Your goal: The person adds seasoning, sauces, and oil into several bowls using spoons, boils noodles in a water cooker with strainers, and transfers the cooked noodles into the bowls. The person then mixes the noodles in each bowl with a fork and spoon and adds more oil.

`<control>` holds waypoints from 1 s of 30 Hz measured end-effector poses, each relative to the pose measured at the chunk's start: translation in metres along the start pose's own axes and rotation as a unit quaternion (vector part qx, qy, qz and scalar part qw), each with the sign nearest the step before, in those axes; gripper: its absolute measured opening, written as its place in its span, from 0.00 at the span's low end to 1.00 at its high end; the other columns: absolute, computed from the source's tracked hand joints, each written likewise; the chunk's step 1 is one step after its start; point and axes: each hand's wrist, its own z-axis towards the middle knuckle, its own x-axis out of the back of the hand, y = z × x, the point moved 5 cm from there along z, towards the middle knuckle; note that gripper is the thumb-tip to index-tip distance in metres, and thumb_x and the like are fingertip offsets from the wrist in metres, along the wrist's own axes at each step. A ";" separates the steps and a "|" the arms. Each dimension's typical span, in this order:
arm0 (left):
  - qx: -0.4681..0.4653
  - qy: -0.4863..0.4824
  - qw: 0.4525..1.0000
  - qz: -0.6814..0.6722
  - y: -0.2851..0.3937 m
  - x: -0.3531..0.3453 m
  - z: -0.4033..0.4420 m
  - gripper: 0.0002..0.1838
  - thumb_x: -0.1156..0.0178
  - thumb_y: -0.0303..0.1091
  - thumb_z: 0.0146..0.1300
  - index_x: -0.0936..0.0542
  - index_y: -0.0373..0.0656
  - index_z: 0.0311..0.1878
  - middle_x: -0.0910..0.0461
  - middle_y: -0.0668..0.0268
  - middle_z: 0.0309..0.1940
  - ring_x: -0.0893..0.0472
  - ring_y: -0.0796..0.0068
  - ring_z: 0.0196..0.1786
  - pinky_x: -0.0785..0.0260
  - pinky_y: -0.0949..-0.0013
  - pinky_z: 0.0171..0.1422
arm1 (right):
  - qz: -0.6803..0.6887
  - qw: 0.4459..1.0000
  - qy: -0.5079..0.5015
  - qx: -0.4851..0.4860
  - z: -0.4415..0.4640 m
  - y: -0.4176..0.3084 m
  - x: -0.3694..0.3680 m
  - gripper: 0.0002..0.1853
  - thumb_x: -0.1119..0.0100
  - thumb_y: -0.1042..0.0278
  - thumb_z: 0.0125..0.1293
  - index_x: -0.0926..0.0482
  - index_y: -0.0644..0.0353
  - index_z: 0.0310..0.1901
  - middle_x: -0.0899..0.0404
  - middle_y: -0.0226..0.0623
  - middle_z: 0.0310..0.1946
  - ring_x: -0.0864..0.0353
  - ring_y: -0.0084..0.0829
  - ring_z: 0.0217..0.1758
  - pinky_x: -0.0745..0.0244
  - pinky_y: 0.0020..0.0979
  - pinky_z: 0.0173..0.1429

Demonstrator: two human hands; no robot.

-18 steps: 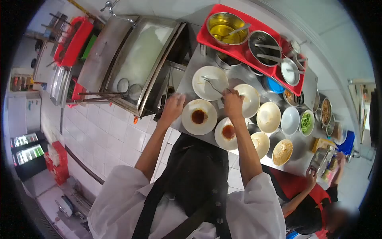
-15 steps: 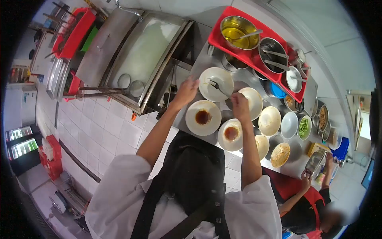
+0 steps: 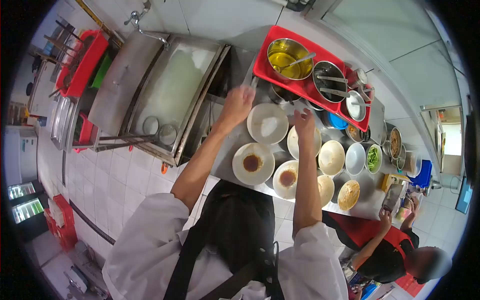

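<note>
My left hand [image 3: 237, 106] is raised at the left edge of the steel counter, its blurred fingertips near the upper-left white bowl [image 3: 267, 131]. What those fingers hold, if anything, does not show. My right hand [image 3: 304, 123] hovers over another pale bowl [image 3: 294, 144], fingers apart, with no fork visible in it. Dark brown sauce lies in two nearer bowls, the left one [image 3: 253, 175] and the right one [image 3: 279, 183]. The upper-left bowl has only a light smear inside. Just beyond, a steel pot [image 3: 283, 95] sits partly under the red tray.
The red tray [image 3: 280, 77] carries a pot of yellow oil [image 3: 288, 59] and other containers with spoons. Farther right are several pale bowls and a bowl of green strips [image 3: 373, 158]. A co-worker [image 3: 390, 250] handles a container. At left is a vat of cloudy water [image 3: 172, 85].
The fork that my right hand held over the upper-left bowl is no longer visible there. My right hand has moved up, toward the tray; my left hand has risen slightly. The view has shifted.
</note>
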 end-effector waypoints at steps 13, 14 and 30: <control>0.055 -0.076 0.995 0.044 0.080 -0.014 0.127 0.10 0.45 0.21 0.59 0.21 0.20 0.29 0.20 0.42 0.19 0.15 0.59 0.21 0.21 0.59 0.28 | -0.341 0.870 0.080 0.346 0.126 -0.138 -0.040 0.21 0.40 0.65 0.66 0.27 0.71 0.54 0.25 0.60 0.42 0.25 0.58 0.45 0.28 0.48 0.49; 0.064 -0.096 0.992 0.045 0.083 -0.012 0.127 0.15 0.49 0.26 0.63 0.24 0.19 0.29 0.20 0.41 0.18 0.14 0.57 0.24 0.21 0.59 0.33 | -0.345 0.880 0.060 0.321 0.141 -0.130 -0.040 0.20 0.39 0.63 0.65 0.24 0.71 0.50 0.23 0.57 0.37 0.23 0.54 0.40 0.28 0.46 0.46; 0.037 -0.016 0.998 0.057 0.122 0.071 0.002 0.12 0.45 0.25 0.62 0.29 0.29 0.24 0.26 0.52 0.16 0.16 0.60 0.22 0.26 0.63 0.24 | -0.230 0.921 0.002 0.314 0.001 -0.198 -0.022 0.13 0.43 0.66 0.70 0.20 0.67 0.31 0.22 0.46 0.20 0.23 0.38 0.21 0.31 0.35 0.30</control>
